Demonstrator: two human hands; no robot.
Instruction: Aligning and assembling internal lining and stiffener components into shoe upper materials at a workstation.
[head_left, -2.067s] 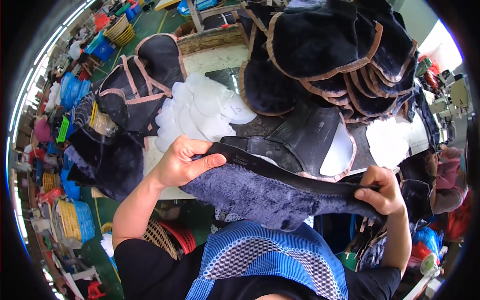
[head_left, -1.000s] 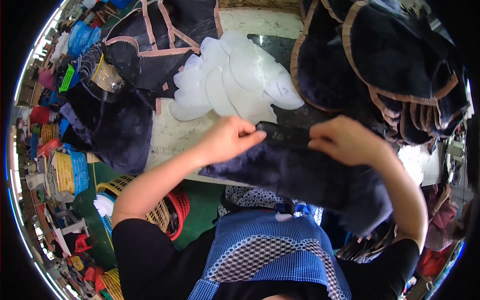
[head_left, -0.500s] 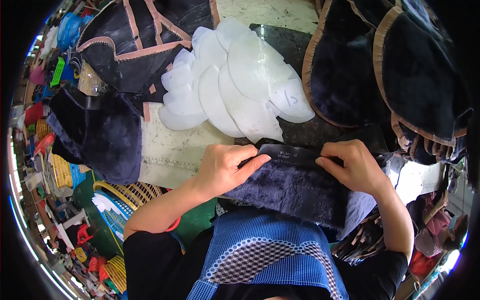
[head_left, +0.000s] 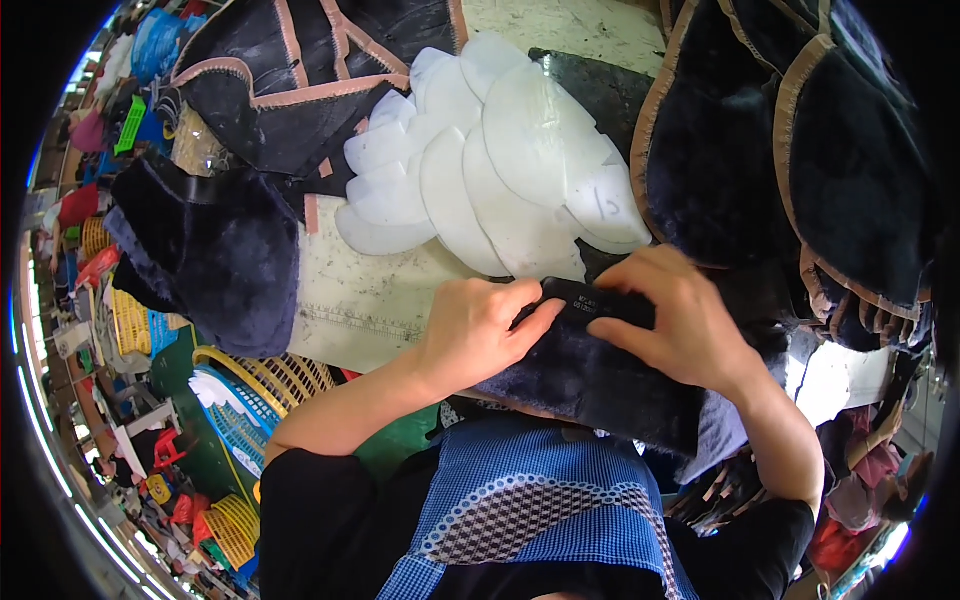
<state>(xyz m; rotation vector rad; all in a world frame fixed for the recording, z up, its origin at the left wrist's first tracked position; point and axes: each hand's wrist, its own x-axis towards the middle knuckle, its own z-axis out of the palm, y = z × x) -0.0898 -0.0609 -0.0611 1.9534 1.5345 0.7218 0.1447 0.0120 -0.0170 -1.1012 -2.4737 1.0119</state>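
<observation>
Tabletop point(head_left: 345, 280) above green, seemingly cluttered floor point(head_left: 212, 450)

One left hand point(head_left: 480, 328), one right hand point(head_left: 685, 325), one fleece-lined piece point(head_left: 600, 380) between them!
Over on the table point(head_left: 365, 275), it's one navy fleece piece point(head_left: 230, 250) at the left edge, one ruler scale point(head_left: 365, 326) by the near edge, at least seven white templates point(head_left: 515, 140) overlapping mid-table, and toward the right edge, at least two pink-trimmed dark panels point(head_left: 850, 170), the stack beneath too bunched to number!

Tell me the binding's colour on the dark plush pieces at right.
The binding is pinkish tan, shown best in the head view.
</observation>
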